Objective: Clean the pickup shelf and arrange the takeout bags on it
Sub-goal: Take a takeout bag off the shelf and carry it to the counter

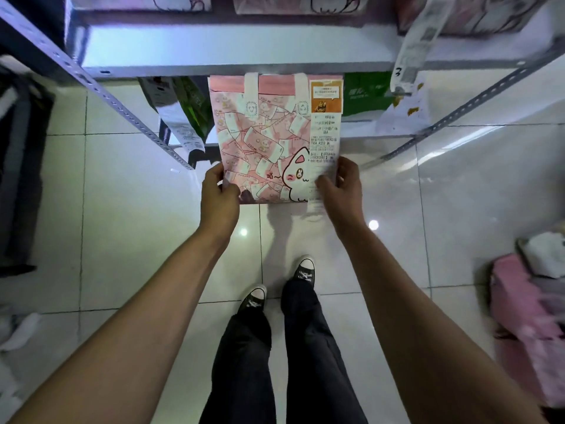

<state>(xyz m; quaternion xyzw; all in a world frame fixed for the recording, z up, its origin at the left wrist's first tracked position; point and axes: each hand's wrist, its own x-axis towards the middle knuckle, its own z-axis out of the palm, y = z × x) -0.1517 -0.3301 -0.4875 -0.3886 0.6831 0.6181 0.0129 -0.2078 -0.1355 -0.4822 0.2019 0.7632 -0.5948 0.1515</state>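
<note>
A pink takeout bag (263, 139) printed with banknotes and a white cartoon cat hangs in front of the metal shelf (214, 47), a long white receipt (322, 139) stuck down its right side. My left hand (218, 194) grips the bag's lower left edge and my right hand (342, 186) grips its lower right edge over the receipt. The bag's top with its two white handles reaches just under the upper shelf board. More pink bags (305, 3) stand on that board at the top of the view.
On the lower shelf level behind the bag stand green bags (365, 93) right and a dark green one (192, 102) left with a receipt. Slotted grey uprights (122, 108) frame the shelf. A pink bin (526, 316) sits on the tiled floor at right.
</note>
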